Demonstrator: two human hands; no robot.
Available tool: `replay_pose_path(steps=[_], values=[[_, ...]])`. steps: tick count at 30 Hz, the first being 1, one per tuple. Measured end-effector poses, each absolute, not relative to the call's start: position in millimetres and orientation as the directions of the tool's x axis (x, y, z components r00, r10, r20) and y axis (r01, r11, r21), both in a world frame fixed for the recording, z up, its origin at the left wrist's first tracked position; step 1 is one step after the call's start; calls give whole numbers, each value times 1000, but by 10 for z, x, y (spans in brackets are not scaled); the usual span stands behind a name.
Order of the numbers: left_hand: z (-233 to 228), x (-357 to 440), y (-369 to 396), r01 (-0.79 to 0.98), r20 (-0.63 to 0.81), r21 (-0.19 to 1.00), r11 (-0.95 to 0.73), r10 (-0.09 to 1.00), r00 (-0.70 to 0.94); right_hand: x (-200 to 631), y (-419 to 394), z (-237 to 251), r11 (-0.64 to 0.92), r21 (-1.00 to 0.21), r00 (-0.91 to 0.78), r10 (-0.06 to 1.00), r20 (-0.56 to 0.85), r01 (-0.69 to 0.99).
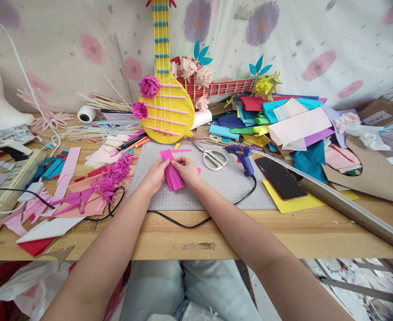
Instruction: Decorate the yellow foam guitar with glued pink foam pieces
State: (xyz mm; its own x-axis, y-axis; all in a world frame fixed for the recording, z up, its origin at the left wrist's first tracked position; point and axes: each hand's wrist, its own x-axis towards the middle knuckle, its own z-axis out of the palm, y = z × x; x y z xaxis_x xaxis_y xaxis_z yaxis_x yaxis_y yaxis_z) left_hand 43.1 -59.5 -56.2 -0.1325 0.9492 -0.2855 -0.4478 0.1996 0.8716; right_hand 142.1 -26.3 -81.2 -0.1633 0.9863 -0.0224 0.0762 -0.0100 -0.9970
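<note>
A folded strip of magenta crepe paper (173,178) hangs between my two hands over the grey cutting mat (142,196). My left hand (156,174) pinches its left edge, and my right hand (185,169) grips it from the right, fingers closed near its upper middle. Pleat-like lines run down the paper. Just behind my hands lie thin magenta scraps (182,150) on the mat. To the right of my right hand are white-handled scissors (215,159) and a blue hot glue gun (243,156) with a black cord.
A yellow paper lute (169,107) leans at the back, a red one (229,87) behind it. Shredded magenta paper (116,178) lies left. A black phone (279,177) and a long tube (350,209) lie right, before piled coloured paper (296,125). A power strip (12,191) stands far left.
</note>
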Motion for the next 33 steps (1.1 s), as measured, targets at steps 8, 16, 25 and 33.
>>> replay_pose_path(steps=[8, 16, 25, 33], values=[[-604, 439, -565, -451, -284, 877, 167, 936, -206, 1401, -258, -820, 50, -981, -123, 992, 27, 188], [-499, 387, -564, -512, -332, 849, 133, 887, -321, 1516, -411, -721, 262, -901, -265, 948, 174, 345], [-514, 368, -537, -569, -354, 813, 124, 881, -315, 1488, -508, -753, 467, -707, -356, 880, 313, 532], [-540, 391, -536, -564, -309, 821, 88, 899, -310, 1475, -556, -671, 497, -508, -410, 868, 281, 704]])
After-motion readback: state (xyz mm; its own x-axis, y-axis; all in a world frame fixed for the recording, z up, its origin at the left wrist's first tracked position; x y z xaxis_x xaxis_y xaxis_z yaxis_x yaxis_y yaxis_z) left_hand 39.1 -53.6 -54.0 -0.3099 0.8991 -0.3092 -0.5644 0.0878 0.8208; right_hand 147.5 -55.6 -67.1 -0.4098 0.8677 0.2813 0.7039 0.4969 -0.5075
